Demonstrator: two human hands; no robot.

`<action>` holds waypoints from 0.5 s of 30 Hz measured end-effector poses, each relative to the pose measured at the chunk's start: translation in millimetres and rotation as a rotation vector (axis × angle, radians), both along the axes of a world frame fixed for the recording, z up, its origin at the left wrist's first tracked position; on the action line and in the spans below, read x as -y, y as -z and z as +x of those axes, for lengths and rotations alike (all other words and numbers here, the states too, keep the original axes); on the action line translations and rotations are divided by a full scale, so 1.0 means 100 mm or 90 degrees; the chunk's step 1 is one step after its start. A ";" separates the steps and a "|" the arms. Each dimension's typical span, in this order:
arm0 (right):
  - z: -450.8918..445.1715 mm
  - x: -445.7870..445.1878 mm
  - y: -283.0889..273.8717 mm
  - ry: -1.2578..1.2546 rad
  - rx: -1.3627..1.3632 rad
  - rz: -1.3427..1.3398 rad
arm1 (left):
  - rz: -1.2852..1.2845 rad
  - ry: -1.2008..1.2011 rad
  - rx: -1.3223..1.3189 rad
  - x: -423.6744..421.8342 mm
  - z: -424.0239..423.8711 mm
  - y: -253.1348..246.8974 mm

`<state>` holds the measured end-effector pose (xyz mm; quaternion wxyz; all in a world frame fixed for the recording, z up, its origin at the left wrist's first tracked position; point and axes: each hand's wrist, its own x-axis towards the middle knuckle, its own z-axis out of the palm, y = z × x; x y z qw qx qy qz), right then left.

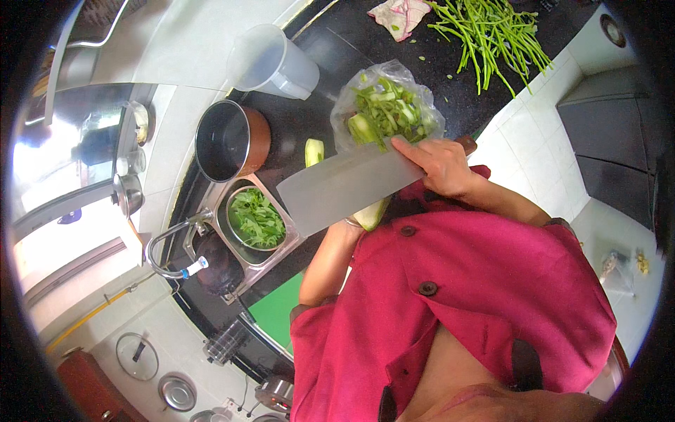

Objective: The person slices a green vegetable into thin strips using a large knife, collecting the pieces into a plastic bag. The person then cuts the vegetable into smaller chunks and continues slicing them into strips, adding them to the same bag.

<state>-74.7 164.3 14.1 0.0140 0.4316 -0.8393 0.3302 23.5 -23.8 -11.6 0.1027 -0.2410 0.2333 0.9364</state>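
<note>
My right hand [440, 163] grips a large cleaver [350, 182] by its dark handle, index finger laid along the wide blade. The blade slants across the view to the left. Behind it, my left hand [349, 226] shows only near the wrist; its fingers are hidden. It holds a pale green peeled gourd [372, 213], whose end sticks out below the blade. Just beyond the blade sits a clear plastic bag [343, 118] with green peelings [390, 105] and a pale green chunk. Another pale gourd piece [314, 152] is on the black counter, left of the bag.
A brown pot [256, 140] and a translucent plastic jug [300, 68] stand to the left. The steel sink [287, 237] holds a bowl of leafy greens [257, 219], beside a curved faucet [153, 248]. Green stems [490, 39] and a cloth [401, 16] lie at the far end. A green board [274, 308] is lower left.
</note>
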 end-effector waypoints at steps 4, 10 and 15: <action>-0.04 -0.03 0.10 0.030 0.018 0.025 | -0.140 0.150 -0.098 0.04 -0.08 -0.14; -0.10 -0.09 0.36 0.099 0.053 0.042 | -0.105 0.145 0.097 -0.03 -0.15 -0.34; -0.14 -0.10 0.38 0.164 0.228 0.008 | -0.051 0.200 0.077 0.06 -0.17 -0.39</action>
